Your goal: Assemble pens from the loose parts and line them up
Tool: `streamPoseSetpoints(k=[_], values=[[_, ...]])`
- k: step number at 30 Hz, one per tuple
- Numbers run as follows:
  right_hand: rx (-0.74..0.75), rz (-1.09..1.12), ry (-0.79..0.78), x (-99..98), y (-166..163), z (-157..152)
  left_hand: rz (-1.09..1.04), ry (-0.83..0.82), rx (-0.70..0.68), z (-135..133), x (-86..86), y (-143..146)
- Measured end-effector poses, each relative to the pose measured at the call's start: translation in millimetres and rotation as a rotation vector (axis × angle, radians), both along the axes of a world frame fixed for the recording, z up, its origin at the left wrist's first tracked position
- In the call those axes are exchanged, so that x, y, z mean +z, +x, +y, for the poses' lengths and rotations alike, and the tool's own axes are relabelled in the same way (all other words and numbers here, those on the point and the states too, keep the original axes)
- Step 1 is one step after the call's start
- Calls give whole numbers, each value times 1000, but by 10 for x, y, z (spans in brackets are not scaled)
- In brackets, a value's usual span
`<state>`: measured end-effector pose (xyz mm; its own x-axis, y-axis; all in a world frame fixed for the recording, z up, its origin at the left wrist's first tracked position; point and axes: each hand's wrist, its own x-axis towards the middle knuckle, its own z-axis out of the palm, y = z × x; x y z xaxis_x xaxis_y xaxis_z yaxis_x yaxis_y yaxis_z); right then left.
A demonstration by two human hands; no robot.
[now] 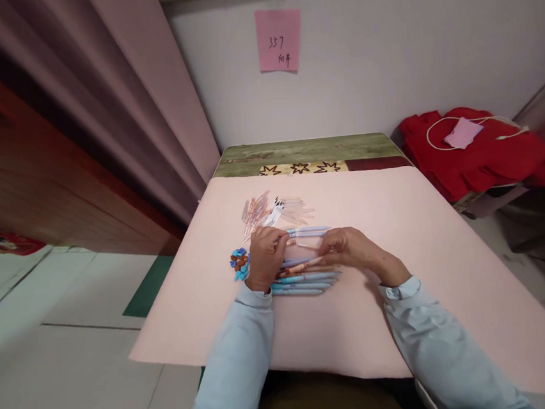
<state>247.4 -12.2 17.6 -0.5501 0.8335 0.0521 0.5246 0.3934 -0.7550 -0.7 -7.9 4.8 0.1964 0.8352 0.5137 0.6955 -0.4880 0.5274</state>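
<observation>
My right hand pinches the right end of a pale pen barrel with brown markings, held above the row of pens. My left hand is closed, thumb and fingers pressed together near the barrel's other end; what is between them is too small to make out. Under and between the hands lie light blue pens, a brown-and-cream pen and lilac-blue pens. Left of my left hand is a small pile of blue and brown caps, partly hidden by the hand.
Beyond the hands lie a heap of thin pinkish sticks and several clear slim tubes with dark tips. Pale pink paper covers the table. A red cloth with a white cable sits at the right; a curtain hangs at the left.
</observation>
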Motion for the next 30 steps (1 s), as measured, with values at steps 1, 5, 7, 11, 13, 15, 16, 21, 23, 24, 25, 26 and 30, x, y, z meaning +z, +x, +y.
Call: streamPoseSetpoints(k=[1,5,7,11,13,15,16,21,23,24,25,26,30], values=[[-34,36,-7,10,1,-7,-28,1,-28,-12,30,4],[-216,55,41,39,-28,-28,-123,-21,-180,-53,133,9],[-293,22,81,34,-72,-31,-105,-14,-222,-51,140,3],[-336,30,78,8,-181,-49,68,49,-245,-13,78,8],[-314,29,65,2,-218,-63,132,74,-230,1,46,24],[-276,0,72,-1,-232,-72,173,90,-217,3,29,41],[-253,-23,80,-2,-231,-74,189,94,-216,1,25,48],[-201,-102,107,-21,-209,-48,250,86,-265,-11,14,73],[-190,-88,166,-29,-206,-31,261,84,-273,-13,10,79],[-184,-74,207,-30,-205,-23,264,83,-274,-13,9,82],[-179,-58,249,-28,-203,-16,264,82,-275,-14,10,84],[-175,-39,287,-23,-201,-12,260,79,-274,-14,12,86],[-207,24,333,19,-185,-28,218,74,-264,-14,18,85]])
